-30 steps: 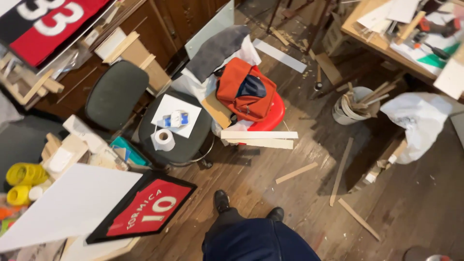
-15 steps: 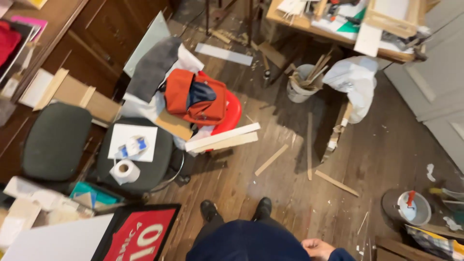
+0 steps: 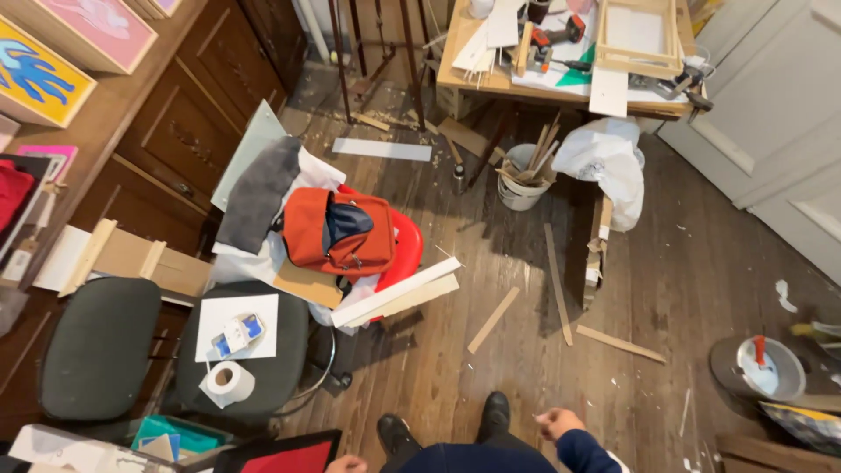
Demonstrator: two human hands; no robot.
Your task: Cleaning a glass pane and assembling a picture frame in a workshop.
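Wood strips [image 3: 493, 319] litter plank floor [image 3: 491, 368] nr right hand [image 3: 557, 424] (fist closed, empty), cluttered rm.

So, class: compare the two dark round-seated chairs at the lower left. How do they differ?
The left chair has a bare seat; the right chair carries a white sheet, a small blue and white box and a paper roll. The left chair stands beside the wooden cabinet; the right chair touches the loaded red chair. Both have dark padded seats.
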